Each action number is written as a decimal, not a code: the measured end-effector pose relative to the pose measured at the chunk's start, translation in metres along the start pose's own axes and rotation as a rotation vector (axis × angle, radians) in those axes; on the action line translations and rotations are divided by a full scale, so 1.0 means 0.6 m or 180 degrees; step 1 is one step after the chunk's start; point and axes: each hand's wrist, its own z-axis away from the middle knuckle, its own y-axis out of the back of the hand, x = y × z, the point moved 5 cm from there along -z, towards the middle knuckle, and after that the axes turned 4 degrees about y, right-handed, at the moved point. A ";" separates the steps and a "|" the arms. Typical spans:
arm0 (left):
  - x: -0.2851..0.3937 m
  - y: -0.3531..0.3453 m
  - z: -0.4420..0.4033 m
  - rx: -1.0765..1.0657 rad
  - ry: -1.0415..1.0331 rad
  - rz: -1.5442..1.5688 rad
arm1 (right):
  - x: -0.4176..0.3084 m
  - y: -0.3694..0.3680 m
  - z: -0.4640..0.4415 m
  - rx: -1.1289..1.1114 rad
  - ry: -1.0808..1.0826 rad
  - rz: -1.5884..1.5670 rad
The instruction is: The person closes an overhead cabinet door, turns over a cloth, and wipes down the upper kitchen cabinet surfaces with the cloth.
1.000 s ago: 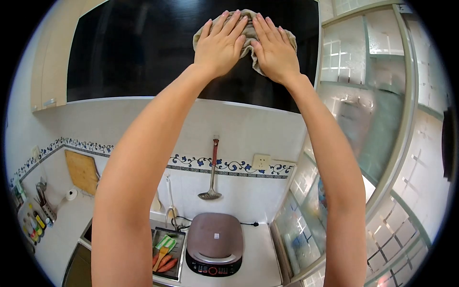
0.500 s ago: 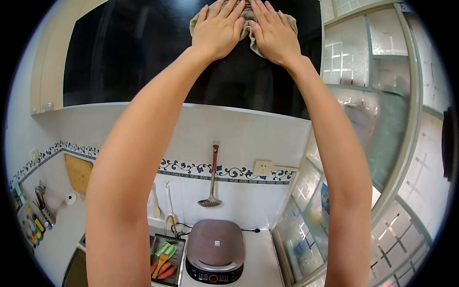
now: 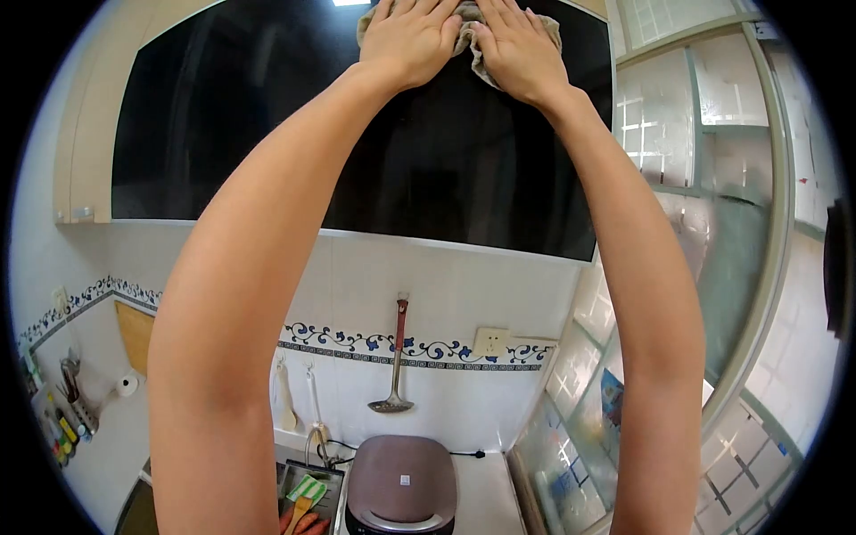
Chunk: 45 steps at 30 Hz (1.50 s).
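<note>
A crumpled grey-beige cloth [image 3: 482,67] lies against the glossy black cabinet front [image 3: 446,169], near the top of the view. My left hand [image 3: 410,40] presses flat on the cloth's left part, fingers spread. Beside it, my right hand [image 3: 520,53] lies flat on the right part, its fingers also stretched out. Some fingertips are cut off by the upper edge of the frame. Both arms reach upward, and a fold of cloth hangs between the hands.
Below hang a slotted ladle [image 3: 392,404] and other utensils. A brown electric cooker [image 3: 403,477] stands on the counter [image 3: 486,499], beside a sink tray with a green-and-white packet [image 3: 307,489]. Frosted glass panels [image 3: 736,259] are at the right, a knife rack [image 3: 62,432] at the left.
Both hands have moved up the black front with the cloth, still flat on it. The view has tilted upward, so the cabinet edge, ladle and cooker appear lower.
</note>
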 end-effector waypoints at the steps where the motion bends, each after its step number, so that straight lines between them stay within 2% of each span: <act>1: -0.002 -0.002 -0.006 -0.0001 0.0006 0.0006 | 0.004 -0.002 -0.005 -0.0014 0.0021 -0.0002; 15: -0.025 -0.004 -0.045 -0.0128 -0.0097 -0.0086 | 0.023 -0.023 -0.049 0.0198 0.0176 0.0178; 17: -0.025 -0.003 -0.047 -0.0156 -0.0098 -0.0100 | 0.024 -0.023 -0.050 0.0187 -0.0080 0.0021; 23: -0.034 -0.006 -0.041 -0.0073 0.0093 0.0154 | 0.017 -0.030 -0.050 0.0186 -0.0142 0.0015; 38: -0.058 0.011 -0.004 -0.0063 0.0009 0.0158 | -0.038 -0.025 -0.043 0.0331 -0.0072 0.0053; 45: -0.063 0.033 0.020 -0.0002 0.0006 0.0061 | -0.067 -0.022 -0.036 0.0229 -0.0267 0.0015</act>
